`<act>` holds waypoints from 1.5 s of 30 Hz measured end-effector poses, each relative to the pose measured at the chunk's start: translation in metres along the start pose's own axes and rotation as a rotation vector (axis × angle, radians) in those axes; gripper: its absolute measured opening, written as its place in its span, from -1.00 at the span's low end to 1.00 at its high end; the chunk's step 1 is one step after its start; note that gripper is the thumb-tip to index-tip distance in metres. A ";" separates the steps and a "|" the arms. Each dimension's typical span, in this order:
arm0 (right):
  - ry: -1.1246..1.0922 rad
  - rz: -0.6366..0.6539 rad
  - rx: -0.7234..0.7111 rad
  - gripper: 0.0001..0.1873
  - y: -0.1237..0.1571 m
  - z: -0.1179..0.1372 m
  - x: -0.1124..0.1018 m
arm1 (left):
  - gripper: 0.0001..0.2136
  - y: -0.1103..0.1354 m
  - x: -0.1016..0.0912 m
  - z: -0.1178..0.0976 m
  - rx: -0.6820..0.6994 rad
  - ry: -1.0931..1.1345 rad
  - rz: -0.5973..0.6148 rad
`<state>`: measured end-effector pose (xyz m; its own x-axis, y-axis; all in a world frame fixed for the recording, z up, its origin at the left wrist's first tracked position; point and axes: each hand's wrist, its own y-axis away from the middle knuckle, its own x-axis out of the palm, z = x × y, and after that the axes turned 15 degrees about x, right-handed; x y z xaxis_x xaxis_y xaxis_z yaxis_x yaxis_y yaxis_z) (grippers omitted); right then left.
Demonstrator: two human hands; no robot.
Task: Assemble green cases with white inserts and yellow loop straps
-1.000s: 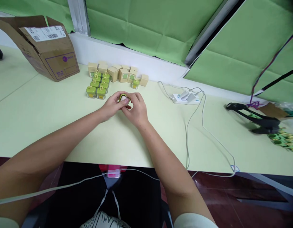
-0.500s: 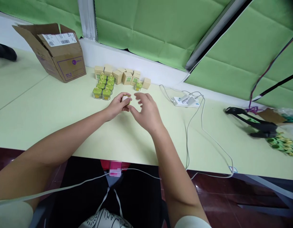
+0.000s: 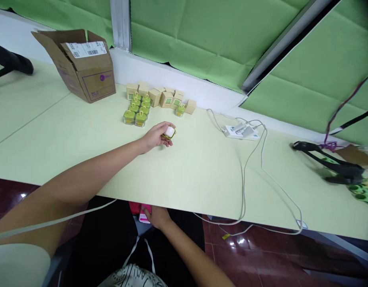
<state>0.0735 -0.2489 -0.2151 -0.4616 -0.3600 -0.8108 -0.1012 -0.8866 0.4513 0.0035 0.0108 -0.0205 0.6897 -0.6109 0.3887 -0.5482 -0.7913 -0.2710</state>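
Note:
My left hand [image 3: 158, 136] is closed round a small square container [image 3: 170, 132], its white face tilted up and its rim yellow-green. It is held above the table [image 3: 178, 171]. Down at my lap, below the table edge, my right hand [image 3: 158, 217] grips a phone [image 3: 145, 213] with a pink screen, the thumb lying over it; the other fingers are hidden. Beyond my left hand stand several small clear jars with green lids and loop handles [image 3: 140, 118], grouped in rows. One more green-lidded jar [image 3: 180, 110] stands apart, by the small cartons.
Several small tan cartons [image 3: 166, 99] line the wall. An open cardboard box [image 3: 97, 81] stands at the back left. A white power strip [image 3: 241, 132] trails cables over the table's front edge. At right lie a black stand [image 3: 330, 159] and several green pieces [image 3: 365, 191].
My right hand has left the container and dropped to the phone at my lap. My left hand keeps the container, now a little farther right in view. The view has shifted slightly.

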 end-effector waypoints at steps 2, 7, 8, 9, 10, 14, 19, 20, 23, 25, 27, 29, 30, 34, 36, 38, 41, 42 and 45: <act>-0.032 0.034 0.059 -0.43 -0.011 -0.001 0.001 | -0.79 0.000 0.000 -0.001 -0.006 0.009 -0.008; -0.057 0.034 0.120 -0.39 -0.015 -0.001 0.014 | -0.74 0.000 0.004 -0.003 0.009 0.036 -0.022; -0.053 0.041 0.126 -0.39 -0.016 -0.002 0.016 | -0.74 0.001 0.005 -0.003 0.006 0.033 -0.026; -0.049 0.046 0.129 -0.39 -0.017 -0.004 0.018 | -0.74 0.001 0.005 -0.004 0.000 0.028 -0.028; -0.047 0.047 0.129 -0.39 -0.019 -0.006 0.019 | -0.74 0.001 0.006 -0.004 -0.005 0.022 -0.029; -0.058 0.037 0.125 -0.38 -0.023 -0.011 0.023 | -0.74 0.002 0.007 -0.005 -0.004 0.015 -0.025; -0.072 0.024 0.142 -0.42 -0.020 -0.012 0.022 | -0.75 0.001 0.008 -0.007 -0.004 0.015 -0.034; -0.070 0.015 0.127 -0.42 -0.020 -0.012 0.022 | -0.74 0.001 0.008 -0.007 -0.007 0.013 -0.035; -0.061 -0.033 0.064 -0.41 -0.022 -0.015 0.024 | -0.74 0.002 0.009 -0.008 -0.011 0.011 -0.036; -0.056 -0.051 0.044 -0.41 -0.023 -0.017 0.022 | -0.74 0.002 0.009 -0.008 -0.005 0.011 -0.035; -0.050 -0.029 0.064 -0.42 -0.022 -0.017 0.016 | -0.74 0.002 0.009 -0.008 0.002 0.011 -0.033; -0.018 0.025 0.104 -0.42 -0.015 -0.012 0.007 | -0.75 0.002 0.007 -0.006 0.004 0.013 -0.028; 0.013 0.058 0.129 -0.42 -0.008 -0.008 0.002 | -0.76 0.001 0.007 -0.005 0.005 0.014 -0.024; 0.205 0.141 0.173 -0.25 0.036 0.021 -0.011 | -0.77 0.001 0.006 -0.003 0.012 0.006 -0.014; 0.275 0.228 0.072 -0.26 0.063 0.038 -0.017 | -0.75 0.001 0.006 -0.003 0.016 -0.007 -0.012; 0.287 0.369 -0.050 -0.44 0.087 0.055 -0.028 | -0.73 0.002 0.007 -0.004 0.018 -0.021 -0.013; 0.321 0.457 -0.357 -0.55 0.114 0.075 -0.068 | -0.73 0.002 0.007 -0.005 0.015 -0.035 -0.029; 0.305 0.422 -0.447 -0.59 0.120 0.079 -0.089 | -0.74 0.002 0.007 -0.005 0.014 -0.037 -0.036; 0.040 0.011 -0.582 -0.66 0.119 0.084 -0.167 | -0.75 0.001 0.008 -0.005 0.014 -0.037 -0.053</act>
<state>0.0645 -0.2700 0.0059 -0.4253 -0.3710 -0.8255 0.4100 -0.8921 0.1897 0.0055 0.0052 -0.0135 0.7344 -0.5689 0.3701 -0.5041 -0.8224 -0.2638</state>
